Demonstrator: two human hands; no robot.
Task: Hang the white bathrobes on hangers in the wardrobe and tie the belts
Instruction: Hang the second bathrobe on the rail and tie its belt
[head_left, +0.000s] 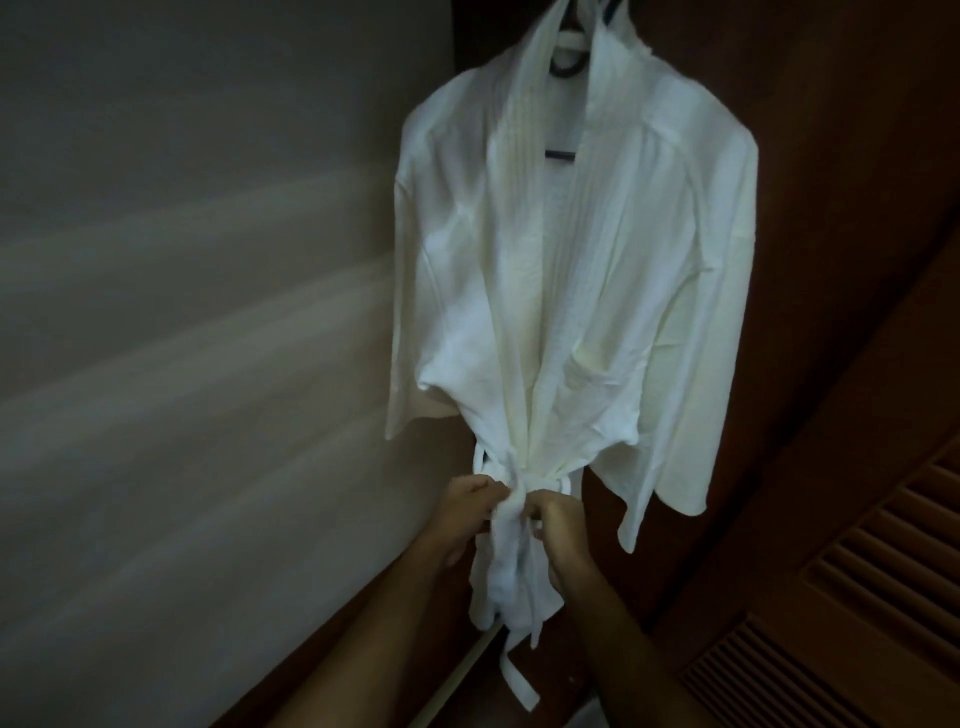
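Judging this white cotton bathrobe (566, 291) already hung on its dark hanger (563, 78), I see my left hand (470, 501) and right hand (558, 519) pinching the white fabric belt (511, 506), knot unfinished.

Dim and soft throughout, streaked motion blur across the pale wall (182, 312), dark corners, edges bowed by the wide lens.

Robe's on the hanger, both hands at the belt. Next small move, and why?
Probably pull the two ends apart to cinch the knot: left hand and right hand both pinch the belt at the bathrobe's waist, and the crossing looks bunched, not snug.
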